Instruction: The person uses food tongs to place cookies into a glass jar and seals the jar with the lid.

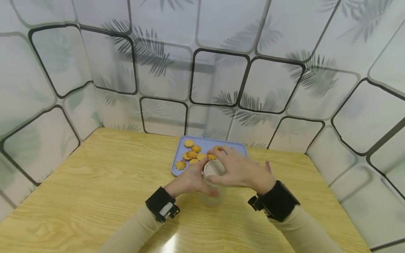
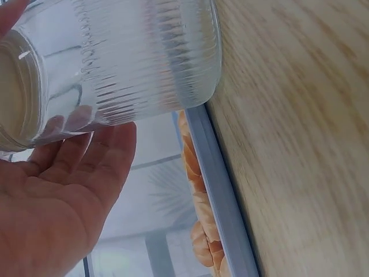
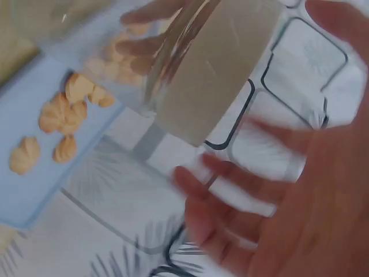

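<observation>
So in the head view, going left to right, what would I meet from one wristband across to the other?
Left black wristband, left hand, pale jar lid, right hand, right black wristband.

1. Clear, colourless cylindrical glass jar (image 2: 138,69), upper left of the left-wrist frame: fine parallel ridges along the body, smooth near the mouth
2. Flat round beige lid (image 3: 219,69), top centre of the right-wrist frame: plain, a single tone
3. Rectangular periwinkle-blue tray (image 1: 205,143), centre of the head frame: unpatterned
4. Small golden-orange cookies (image 1: 191,154), same place: ridged swirls
5. Yellow-tan wooden tabletop (image 1: 79,182), lower half: streaky grain, white glare at the bottom edge
6. Grey-white hanging backdrop (image 1: 218,77), upper half: black and grey rounded-square outlines, dark grey palm fronds, faint green leaves at left
7. Black wristbands (image 1: 280,202) and cream sleeves (image 1: 136,226), bottom centre: both plain
</observation>
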A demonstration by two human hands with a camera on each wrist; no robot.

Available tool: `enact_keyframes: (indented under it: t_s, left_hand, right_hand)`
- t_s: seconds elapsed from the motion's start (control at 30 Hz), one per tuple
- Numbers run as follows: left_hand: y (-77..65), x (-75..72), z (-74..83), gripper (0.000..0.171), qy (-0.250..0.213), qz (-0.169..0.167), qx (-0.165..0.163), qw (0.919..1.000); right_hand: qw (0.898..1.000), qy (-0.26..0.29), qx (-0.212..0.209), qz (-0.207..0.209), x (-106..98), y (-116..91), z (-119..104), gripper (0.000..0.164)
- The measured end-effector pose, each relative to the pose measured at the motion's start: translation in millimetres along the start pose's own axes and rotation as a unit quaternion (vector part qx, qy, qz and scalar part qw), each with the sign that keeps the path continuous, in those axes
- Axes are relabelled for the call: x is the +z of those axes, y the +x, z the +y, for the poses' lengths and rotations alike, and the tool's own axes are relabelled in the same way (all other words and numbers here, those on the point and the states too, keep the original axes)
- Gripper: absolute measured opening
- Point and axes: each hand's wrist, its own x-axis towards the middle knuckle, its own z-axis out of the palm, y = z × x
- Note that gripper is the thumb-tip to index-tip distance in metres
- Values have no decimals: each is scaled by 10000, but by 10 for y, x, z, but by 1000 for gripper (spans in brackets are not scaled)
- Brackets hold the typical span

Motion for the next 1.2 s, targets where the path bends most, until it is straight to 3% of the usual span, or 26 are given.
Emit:
enact_keyframes:
  t_s: [0.1, 0.17, 0.3, 0.57, 0.7, 0.9, 1.03, 1.2]
  left_hand:
    - [-13, 0, 5, 92, 117, 13, -214, 9997]
    - [-5, 3, 12, 90, 248, 6, -164, 9996]
    - [25, 7, 36, 86, 430, -30, 28, 9991]
    - [31, 40, 34, 98, 97, -110, -160, 9998]
    - [12, -19, 16, 112, 343, -53, -297, 9990]
    - [-3, -93, -1, 115, 403, -67, -123, 9991]
    - [-8, -109, 5, 102, 482, -108, -39, 9988]
    - [7, -68, 9, 83, 625, -152, -32, 9979]
  right_hand:
    - [9952, -574, 778, 147, 25, 5, -92, 84]
    - [9919, -598, 1118, 39, 42, 13, -122, 81]
    - [9903, -334, 1342, -125, 73, 38, -124, 64]
    - [9918, -483, 1147, -295, 54, 38, -131, 71]
    - [9947, -580, 773, -340, 30, 63, -154, 75]
    - [9964, -690, 292, -402, -92, 83, -199, 75]
    - [9979, -401, 334, -380, -194, -6, -139, 76]
    - [9965, -307, 778, -35, -187, -371, 151, 79]
